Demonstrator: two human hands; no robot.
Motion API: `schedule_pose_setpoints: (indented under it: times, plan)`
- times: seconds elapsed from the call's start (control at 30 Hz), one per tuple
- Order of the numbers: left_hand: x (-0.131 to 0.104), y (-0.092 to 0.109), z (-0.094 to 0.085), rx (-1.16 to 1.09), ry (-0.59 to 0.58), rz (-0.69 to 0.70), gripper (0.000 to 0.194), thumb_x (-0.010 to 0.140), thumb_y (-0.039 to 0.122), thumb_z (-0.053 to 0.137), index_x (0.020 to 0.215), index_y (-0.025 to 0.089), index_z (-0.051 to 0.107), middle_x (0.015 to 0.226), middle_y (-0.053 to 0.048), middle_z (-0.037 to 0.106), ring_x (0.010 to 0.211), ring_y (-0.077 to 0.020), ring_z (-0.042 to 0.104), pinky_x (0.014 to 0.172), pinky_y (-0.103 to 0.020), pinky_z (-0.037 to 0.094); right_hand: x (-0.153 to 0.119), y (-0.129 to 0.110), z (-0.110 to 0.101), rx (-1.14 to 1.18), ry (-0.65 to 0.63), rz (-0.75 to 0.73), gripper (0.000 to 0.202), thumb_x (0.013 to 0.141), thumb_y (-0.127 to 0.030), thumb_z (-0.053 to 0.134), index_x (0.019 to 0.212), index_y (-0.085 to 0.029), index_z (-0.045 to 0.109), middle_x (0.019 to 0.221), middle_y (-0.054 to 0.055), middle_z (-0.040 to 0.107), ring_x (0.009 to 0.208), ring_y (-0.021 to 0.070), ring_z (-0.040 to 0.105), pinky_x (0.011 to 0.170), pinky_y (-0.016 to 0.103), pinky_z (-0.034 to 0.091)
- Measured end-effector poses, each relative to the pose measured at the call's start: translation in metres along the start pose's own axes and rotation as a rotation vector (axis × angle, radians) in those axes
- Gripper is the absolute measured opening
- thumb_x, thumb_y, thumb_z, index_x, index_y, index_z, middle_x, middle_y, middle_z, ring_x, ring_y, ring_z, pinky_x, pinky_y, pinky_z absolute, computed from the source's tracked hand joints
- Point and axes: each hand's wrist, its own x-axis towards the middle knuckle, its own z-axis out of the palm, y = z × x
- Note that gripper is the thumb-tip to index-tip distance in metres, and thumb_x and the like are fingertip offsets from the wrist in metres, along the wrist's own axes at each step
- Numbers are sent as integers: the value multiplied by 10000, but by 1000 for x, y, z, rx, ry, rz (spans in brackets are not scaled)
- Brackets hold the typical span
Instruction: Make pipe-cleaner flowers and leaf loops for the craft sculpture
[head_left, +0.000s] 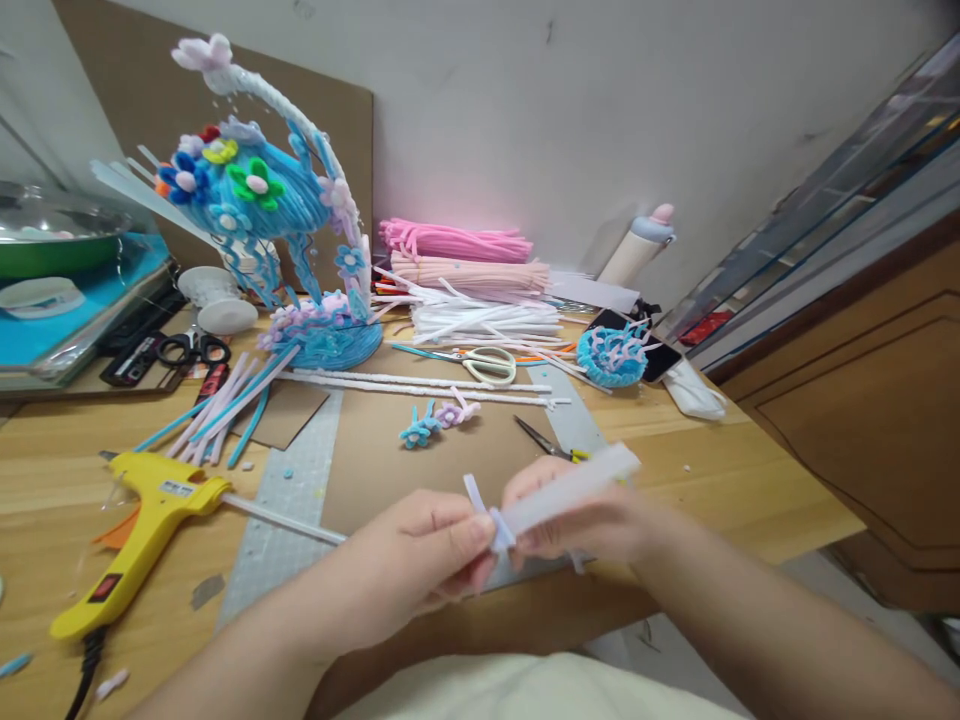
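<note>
My left hand (442,545) is closed, pinching a pale lavender pipe cleaner (501,532) between thumb and fingers. One end of it sticks up above my thumb. Against it my right hand (551,530) is closed on a whitish, translucent flat strip (577,488) that slants up to the right; motion blurs it a little. The fingertips of both hands nearly meet above the mat's front edge. Just beyond them lie a blue pipe-cleaner flower (420,428) and a lilac one (451,414) on a brown board (375,470). Pointed scissors (536,438) are partly hidden behind my right hand.
A yellow glue gun (142,540) with its cord lies at the left. A flower-covered blue pipe-cleaner lantern shape (262,200) hangs from a curved stand behind. Bundles of white pipe cleaners (487,318), light-handled scissors (489,366) and a small blue basket (611,355) are farther back.
</note>
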Motion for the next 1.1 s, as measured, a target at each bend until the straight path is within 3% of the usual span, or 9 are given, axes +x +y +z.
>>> schedule_pose_setpoints:
  times: [0.1, 0.2, 0.33, 0.47, 0.6, 0.73, 0.9, 1.1]
  plan:
    - [-4, 1, 0, 344, -125, 7, 365, 872, 426, 419, 632, 177, 536, 559, 42, 398, 506, -95, 321, 479, -222, 243, 7, -6, -11, 23, -341, 254, 235, 680, -339, 686, 683, -118, 606, 547, -49, 512, 448, 41, 331, 436, 188, 227]
    - [-4, -4, -2, 693, -72, 63, 339, 867, 385, 435, 618, 199, 571, 545, 39, 437, 507, -111, 370, 499, -224, 278, 16, -16, -14, -130, -445, 340, 133, 706, -263, 615, 690, -132, 594, 539, -64, 472, 446, 40, 309, 424, 184, 208]
    - [1, -13, -7, 1022, 168, 73, 360, 878, 404, 403, 650, 208, 602, 543, 11, 524, 456, -122, 384, 458, -250, 209, 13, -32, -6, -608, -136, 212, 60, 721, -208, 561, 699, -163, 594, 579, -57, 493, 502, 59, 382, 458, 176, 283]
    - [3, -14, -6, 1141, 263, 32, 363, 885, 388, 384, 661, 207, 606, 579, -23, 583, 470, -143, 436, 465, -273, 175, 0, -38, 12, -936, 126, 83, 90, 736, -186, 526, 705, -185, 611, 601, -38, 559, 525, 82, 440, 450, 192, 266]
    - [7, -13, -2, 995, 333, 4, 356, 896, 391, 358, 714, 210, 605, 646, -19, 611, 549, -156, 490, 505, -264, 225, -8, -29, 28, -1214, 346, -106, 165, 787, -189, 515, 627, -175, 549, 576, -21, 536, 518, 94, 424, 479, 228, 236]
    - [17, -16, -2, 584, 393, 58, 382, 882, 419, 375, 610, 180, 496, 570, 30, 482, 552, -122, 421, 523, -232, 270, -11, -14, 31, -1376, 522, -383, 183, 863, -177, 457, 702, -169, 543, 644, 5, 556, 575, 122, 466, 537, 252, 280]
    - [21, -13, -4, -21, 301, -61, 375, 873, 448, 366, 607, 191, 428, 423, 96, 232, 385, -77, 152, 386, -209, 131, -11, 0, 25, -1200, 620, -541, 149, 878, -164, 466, 783, -163, 581, 669, 10, 576, 628, 126, 510, 583, 248, 331]
    - [13, -9, -5, -272, 157, -80, 367, 886, 448, 377, 658, 178, 475, 457, 96, 244, 393, -61, 103, 371, -199, 74, -9, 7, 24, -938, 646, -617, 105, 855, -132, 515, 835, -191, 599, 684, -14, 578, 594, 97, 490, 564, 221, 343]
